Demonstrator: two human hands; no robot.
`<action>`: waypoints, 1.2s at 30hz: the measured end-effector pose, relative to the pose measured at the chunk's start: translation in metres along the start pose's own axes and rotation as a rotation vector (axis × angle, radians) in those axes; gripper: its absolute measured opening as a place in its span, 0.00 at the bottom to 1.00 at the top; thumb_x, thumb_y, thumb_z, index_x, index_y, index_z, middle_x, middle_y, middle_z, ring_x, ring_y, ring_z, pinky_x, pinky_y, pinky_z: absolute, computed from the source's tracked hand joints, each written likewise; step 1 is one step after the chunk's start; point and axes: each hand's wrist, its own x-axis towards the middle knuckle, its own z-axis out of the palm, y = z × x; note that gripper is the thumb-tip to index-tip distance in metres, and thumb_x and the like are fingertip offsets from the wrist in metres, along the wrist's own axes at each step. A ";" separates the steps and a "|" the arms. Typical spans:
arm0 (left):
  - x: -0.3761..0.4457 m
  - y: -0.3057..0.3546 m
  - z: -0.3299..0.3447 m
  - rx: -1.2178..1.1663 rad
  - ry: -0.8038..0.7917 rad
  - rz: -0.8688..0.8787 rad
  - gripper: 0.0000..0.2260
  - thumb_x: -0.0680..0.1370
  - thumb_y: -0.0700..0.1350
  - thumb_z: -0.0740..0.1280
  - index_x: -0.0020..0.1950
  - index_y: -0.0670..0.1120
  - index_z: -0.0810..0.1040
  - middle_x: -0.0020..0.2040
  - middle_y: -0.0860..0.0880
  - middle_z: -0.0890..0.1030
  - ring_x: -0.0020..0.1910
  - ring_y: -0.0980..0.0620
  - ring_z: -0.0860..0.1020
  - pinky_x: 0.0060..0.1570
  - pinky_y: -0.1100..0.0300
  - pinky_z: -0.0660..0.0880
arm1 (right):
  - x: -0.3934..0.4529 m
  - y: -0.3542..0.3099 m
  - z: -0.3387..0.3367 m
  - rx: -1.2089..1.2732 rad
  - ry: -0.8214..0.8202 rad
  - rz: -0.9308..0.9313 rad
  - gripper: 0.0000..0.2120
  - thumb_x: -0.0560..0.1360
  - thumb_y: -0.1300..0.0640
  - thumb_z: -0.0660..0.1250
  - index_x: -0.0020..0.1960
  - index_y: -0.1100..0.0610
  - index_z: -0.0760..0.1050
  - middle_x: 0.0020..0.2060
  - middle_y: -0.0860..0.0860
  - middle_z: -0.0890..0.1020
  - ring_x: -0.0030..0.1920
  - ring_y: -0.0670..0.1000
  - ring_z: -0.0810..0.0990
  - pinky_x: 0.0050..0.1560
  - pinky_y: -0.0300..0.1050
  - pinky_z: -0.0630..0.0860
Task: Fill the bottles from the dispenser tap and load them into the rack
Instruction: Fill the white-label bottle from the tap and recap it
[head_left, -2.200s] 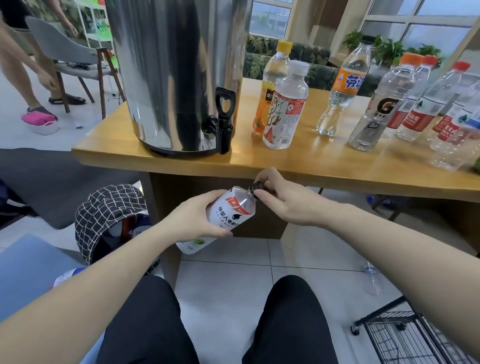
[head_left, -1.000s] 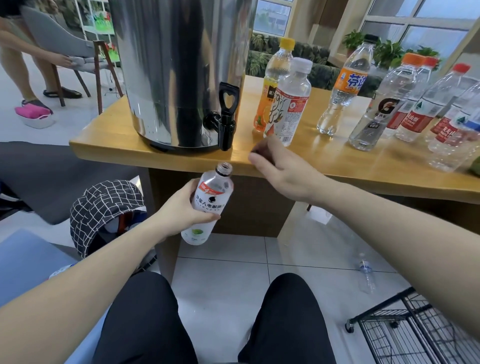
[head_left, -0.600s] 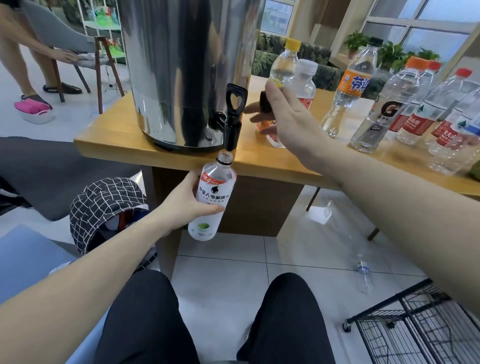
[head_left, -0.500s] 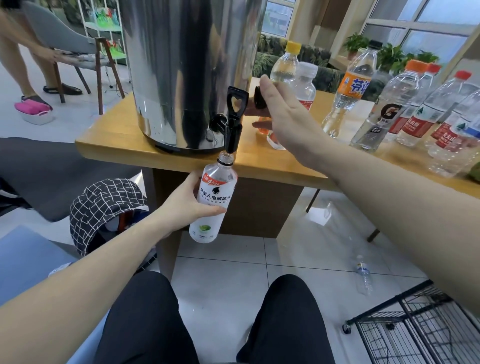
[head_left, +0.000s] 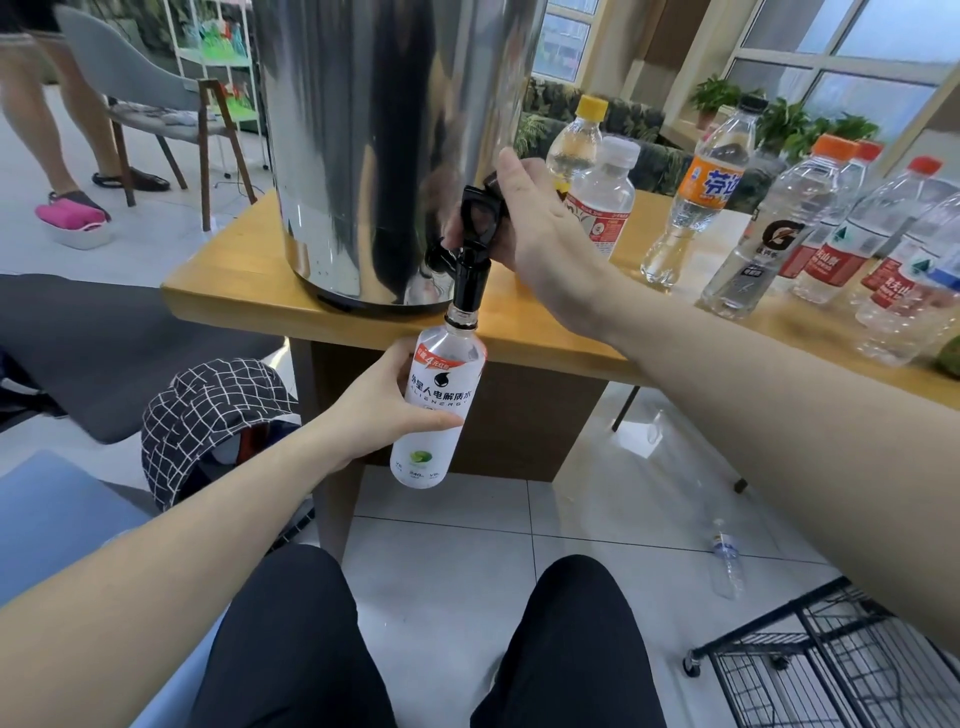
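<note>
Steel dispenser (head_left: 384, 145): on desk (head_left: 249, 291).
Right hand (head_left: 524, 218): grasping black tap handle (head_left: 480, 215).
Left hand (head_left: 384, 410): clasping white-labelled bottle (head_left: 441, 400), uncapped mouth at the spout.

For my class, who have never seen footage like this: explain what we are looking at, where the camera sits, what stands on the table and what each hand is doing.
There is no machine here, only a person. The single picture comes from a wide-angle camera worn on the head, looking forward and down, so you see both forearms and the knees.

On the wooden table stands a large steel dispenser with a black tap at its base. To its right is a row of capped plastic bottles, among them a yellow-capped bottle and an orange-labelled bottle.

The left hand grips a white-labelled bottle, uncapped, with its mouth directly under the spout. The right hand holds the tap's lever, with a small dark cap tucked in its fingers. A black wire rack waits on the floor at lower right.
</note>
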 end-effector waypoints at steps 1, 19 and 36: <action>0.000 0.000 0.000 -0.005 -0.001 -0.003 0.32 0.71 0.45 0.79 0.66 0.58 0.65 0.54 0.64 0.76 0.51 0.65 0.75 0.48 0.67 0.71 | 0.001 0.001 0.001 -0.015 -0.003 -0.001 0.12 0.85 0.48 0.48 0.53 0.56 0.61 0.42 0.59 0.79 0.46 0.56 0.80 0.62 0.62 0.75; 0.004 -0.001 0.003 -0.033 -0.010 -0.011 0.33 0.69 0.45 0.80 0.68 0.57 0.67 0.59 0.59 0.79 0.58 0.59 0.77 0.59 0.56 0.74 | -0.002 0.010 0.001 -0.450 -0.107 -0.276 0.06 0.85 0.53 0.50 0.55 0.57 0.58 0.43 0.59 0.74 0.43 0.58 0.74 0.47 0.57 0.75; 0.004 0.001 0.005 -0.006 0.000 -0.012 0.33 0.70 0.46 0.80 0.68 0.57 0.66 0.58 0.60 0.77 0.55 0.60 0.76 0.57 0.57 0.73 | -0.007 0.007 -0.007 -0.701 -0.205 -0.390 0.16 0.83 0.47 0.52 0.61 0.60 0.60 0.47 0.61 0.76 0.40 0.56 0.77 0.42 0.56 0.77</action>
